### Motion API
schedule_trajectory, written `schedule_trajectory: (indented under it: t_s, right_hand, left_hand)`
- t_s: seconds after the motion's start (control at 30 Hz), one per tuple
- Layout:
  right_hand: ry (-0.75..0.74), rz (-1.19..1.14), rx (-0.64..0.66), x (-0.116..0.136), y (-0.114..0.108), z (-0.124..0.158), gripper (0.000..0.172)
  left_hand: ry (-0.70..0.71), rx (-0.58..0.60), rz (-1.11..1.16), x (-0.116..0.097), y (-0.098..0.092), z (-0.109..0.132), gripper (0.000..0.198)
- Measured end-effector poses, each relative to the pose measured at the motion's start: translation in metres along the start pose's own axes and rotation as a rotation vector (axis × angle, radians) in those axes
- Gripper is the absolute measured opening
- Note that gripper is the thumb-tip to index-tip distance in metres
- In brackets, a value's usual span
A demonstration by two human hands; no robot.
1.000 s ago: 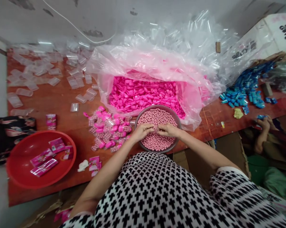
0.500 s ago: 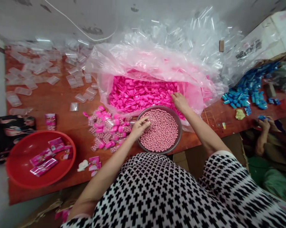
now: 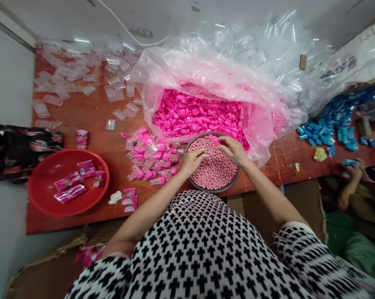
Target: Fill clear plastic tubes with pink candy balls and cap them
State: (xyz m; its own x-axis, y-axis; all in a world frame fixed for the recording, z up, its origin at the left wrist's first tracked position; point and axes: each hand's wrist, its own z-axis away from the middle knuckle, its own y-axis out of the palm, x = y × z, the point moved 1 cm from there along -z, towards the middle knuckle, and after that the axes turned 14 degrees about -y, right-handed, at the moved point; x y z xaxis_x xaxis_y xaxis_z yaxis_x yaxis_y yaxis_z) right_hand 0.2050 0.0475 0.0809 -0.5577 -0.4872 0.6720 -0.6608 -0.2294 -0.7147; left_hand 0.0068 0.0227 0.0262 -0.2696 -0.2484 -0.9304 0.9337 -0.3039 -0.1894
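Note:
A round grey bowl (image 3: 238, 176) full of pink beads (image 3: 214, 170) stands at the table's front edge. Over its left side my left hand (image 3: 194, 161) is closed on a small clear container, hard to see against the beads. My right hand (image 3: 233, 150), above the bowl's right side, pinches a bright pink cap (image 3: 215, 140). Behind the bowl a large clear bag (image 3: 256, 124) lies open with many pink caps (image 3: 196, 114) inside. Left of the bowl is a pile of bead-filled containers with pink caps (image 3: 151, 155).
A red basin (image 3: 44, 182) with pink packets sits at the left. Clear containers (image 3: 72, 74) lie scattered at the back left. Blue items (image 3: 321, 128) are heaped at the right, near another person's hands (image 3: 354, 170). A dark floral cloth (image 3: 34, 143) is at the far left.
My right hand has come from the bag of caps to the bowl, now with a pink cap. My left hand stays over the bowl. The whole view has shifted.

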Motion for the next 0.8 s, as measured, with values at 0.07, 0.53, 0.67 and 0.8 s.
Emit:
schedule_trajectory:
  t_s: [0.07, 0.53, 0.67, 0.8]
  right_hand:
    - [-0.119, -0.022, -0.020, 0.018, 0.013, 0.006, 0.027]
    - [-0.197, 0.302, 0.122, 0.039, 0.031, 0.039, 0.023]
    - [-0.240, 0.260, 0.148, 0.036, 0.031, 0.039, 0.027]
    - [-0.338, 0.132, 0.220, 0.044, 0.022, 0.045, 0.028]
  left_hand:
    - [0.036, 0.007, -0.032, -0.004, 0.001, 0.004, 0.023]
    - [0.357, 0.036, -0.304, -0.010, -0.002, 0.023, 0.023]
    - [0.300, 0.059, -0.388, -0.012, -0.005, 0.026, 0.024]
    - [0.160, 0.242, -0.245, -0.014, -0.007, 0.038, 0.028]
